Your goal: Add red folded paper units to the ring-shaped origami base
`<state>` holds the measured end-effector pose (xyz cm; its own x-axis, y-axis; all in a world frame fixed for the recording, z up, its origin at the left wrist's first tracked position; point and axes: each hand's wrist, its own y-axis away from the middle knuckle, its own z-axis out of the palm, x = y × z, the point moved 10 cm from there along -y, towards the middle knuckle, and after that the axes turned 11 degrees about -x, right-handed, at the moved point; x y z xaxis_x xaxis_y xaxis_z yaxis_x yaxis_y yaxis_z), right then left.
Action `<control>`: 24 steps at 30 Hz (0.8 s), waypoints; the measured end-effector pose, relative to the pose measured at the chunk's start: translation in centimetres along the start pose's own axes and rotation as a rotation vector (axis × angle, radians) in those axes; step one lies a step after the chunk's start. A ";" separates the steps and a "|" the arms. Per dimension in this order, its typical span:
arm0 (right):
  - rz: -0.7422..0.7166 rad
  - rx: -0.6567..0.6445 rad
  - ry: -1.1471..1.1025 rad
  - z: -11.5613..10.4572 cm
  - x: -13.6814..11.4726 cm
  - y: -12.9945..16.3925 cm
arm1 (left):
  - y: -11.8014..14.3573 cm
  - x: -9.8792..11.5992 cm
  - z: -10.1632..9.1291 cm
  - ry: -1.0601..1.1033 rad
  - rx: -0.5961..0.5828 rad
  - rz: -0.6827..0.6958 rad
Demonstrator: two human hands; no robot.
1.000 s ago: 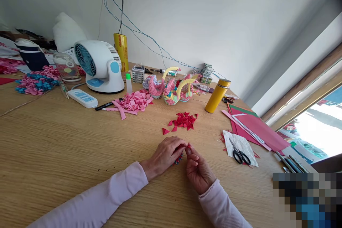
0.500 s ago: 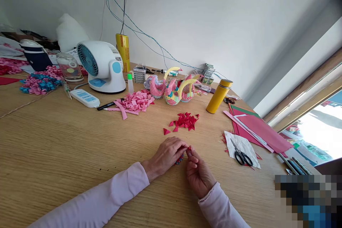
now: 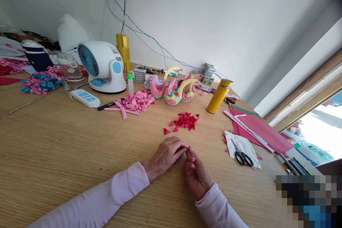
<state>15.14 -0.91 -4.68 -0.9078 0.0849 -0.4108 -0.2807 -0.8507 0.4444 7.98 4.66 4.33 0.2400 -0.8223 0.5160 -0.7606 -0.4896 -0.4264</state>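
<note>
Head view shows the small folded paper piece (image 3: pixel 181 157) low on the tabletop (image 3: pixel 66 142), pinched between your two hands. Your left hand (image 3: pixel 167 155) curls over it, its grip closed on the piece; your right hand (image 3: pixel 196 172) meets it from the other side, fingertips (image 3: pixel 188 152) shut on a red tip. Just beyond the piece lies the pile of red paper triangles (image 3: pixel 184 121). Right of the piece, scissors (image 3: pixel 240 155) rest on white paper. Well beyond stand the paper swans (image 3: pixel 173 89).

Red paper triangles (image 3: pixel 185 120), yellow flask (image 3: pixel 219 96)
</note>
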 end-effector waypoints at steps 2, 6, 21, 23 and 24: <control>0.007 0.022 -0.003 0.0 0.1 0.2 | 0.0 0.0 0.0 0.002 0.011 0.004; 0.051 0.018 -0.017 0.1 0.4 0.3 | 0.1 0.1 -0.1 0.006 0.012 0.004; -0.009 0.041 0.070 0.1 -0.3 0.8 | 0.1 0.3 -0.1 0.008 0.008 0.018; 0.001 0.050 0.092 -0.1 -0.3 0.8 | 0.1 0.1 0.0 -0.002 0.007 0.008; 0.003 0.051 0.102 -0.2 -0.3 0.8 | 0.1 0.1 0.1 -0.003 0.009 0.004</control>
<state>15.27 -1.74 -4.30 -0.8728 0.0266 -0.4874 -0.2958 -0.8231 0.4847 7.92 4.52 4.26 0.2388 -0.8253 0.5117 -0.7563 -0.4886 -0.4351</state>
